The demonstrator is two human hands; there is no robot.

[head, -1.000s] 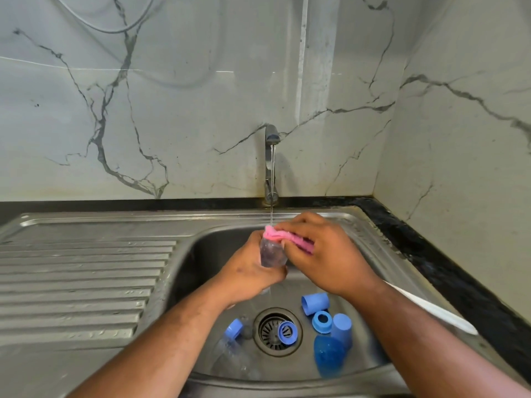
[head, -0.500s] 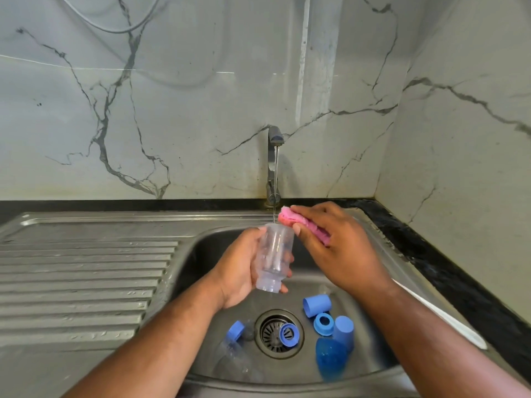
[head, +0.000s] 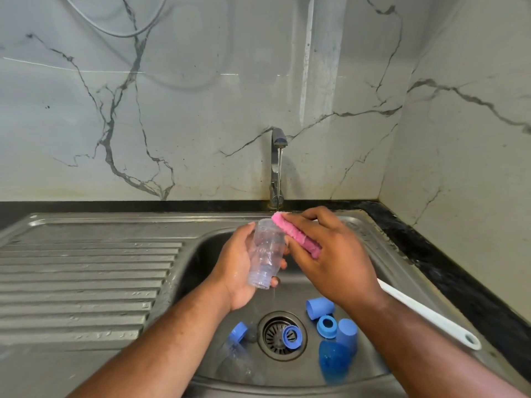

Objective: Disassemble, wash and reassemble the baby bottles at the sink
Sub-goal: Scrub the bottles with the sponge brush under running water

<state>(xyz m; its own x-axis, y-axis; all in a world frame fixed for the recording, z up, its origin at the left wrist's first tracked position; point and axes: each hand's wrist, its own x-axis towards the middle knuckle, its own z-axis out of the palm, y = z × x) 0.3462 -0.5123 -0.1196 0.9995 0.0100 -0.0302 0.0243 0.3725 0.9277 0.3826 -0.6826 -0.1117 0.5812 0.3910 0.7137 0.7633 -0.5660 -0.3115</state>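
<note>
My left hand (head: 235, 268) grips a clear baby bottle (head: 265, 254) over the sink basin (head: 201, 254), its threaded neck pointing down. My right hand (head: 330, 254) holds a pink sponge (head: 296, 235) against the bottle's upper end, under a thin stream from the tap (head: 278, 165). On the basin floor lie a blue cap (head: 319, 307), a blue ring (head: 326, 326), a second blue cap (head: 347, 334), a blue bottle (head: 334, 363), a blue ring on the drain (head: 290, 336) and a clear bottle with a blue collar (head: 237, 354).
A white brush handle (head: 431, 317) rests across the sink's right rim. The ribbed steel drainboard (head: 86, 282) spreads to the left. Marble walls close in behind and on the right, with a black counter edge (head: 448, 271) along them.
The clear bottle has come out from under my hands and tilted neck-down, now plainly in view. My right hand drew the sponge up to the bottle's top end.
</note>
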